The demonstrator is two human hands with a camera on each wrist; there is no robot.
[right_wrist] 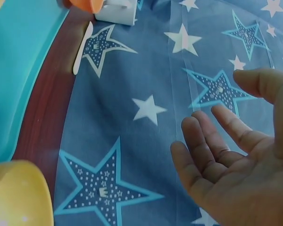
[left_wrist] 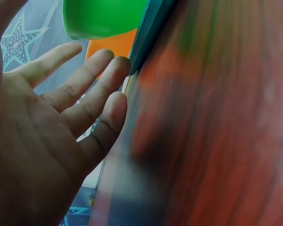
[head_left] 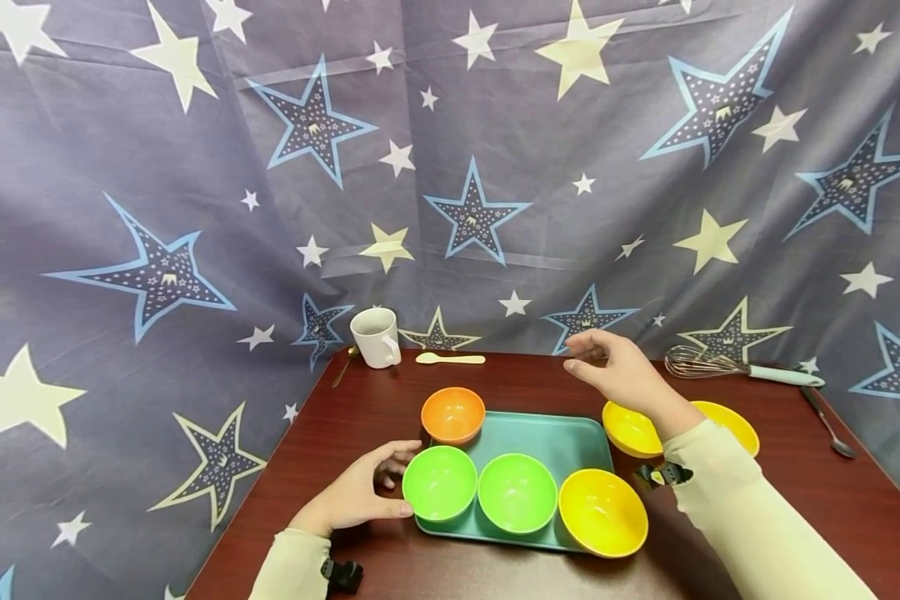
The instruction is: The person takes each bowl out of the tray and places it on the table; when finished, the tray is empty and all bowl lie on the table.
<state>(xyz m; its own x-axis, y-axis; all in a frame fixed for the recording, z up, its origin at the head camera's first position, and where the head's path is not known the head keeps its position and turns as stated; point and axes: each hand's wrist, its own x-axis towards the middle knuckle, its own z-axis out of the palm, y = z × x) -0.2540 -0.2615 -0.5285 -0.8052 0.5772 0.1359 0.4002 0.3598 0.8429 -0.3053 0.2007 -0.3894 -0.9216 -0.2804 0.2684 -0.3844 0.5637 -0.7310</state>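
Observation:
Beside the left green bowl [head_left: 440, 483], my left hand [head_left: 365, 487] has its fingers spread and loosely bent, holding nothing. Its thumb is close to the bowl's rim; whether it touches I cannot tell. A second green bowl [head_left: 517, 493] and a yellow bowl [head_left: 603, 512] continue the row along the front of the teal tray [head_left: 543, 437]. At the tray's back left corner is an orange bowl [head_left: 453, 416]. My right hand [head_left: 621, 371] hovers behind the tray's right side with relaxed fingers. Under that forearm are two more yellow bowls, one on the left [head_left: 630, 429] and one on the right [head_left: 731, 425], partly hidden.
Along the table's back edge are a white mug [head_left: 377, 337], a cream spoon [head_left: 450, 358] and a whisk [head_left: 742, 369]. A dark spoon [head_left: 828, 423] lies far right, and a small thin utensil [head_left: 342, 369] lies beside the mug. A star-patterned curtain [head_left: 480, 208] hangs behind the table.

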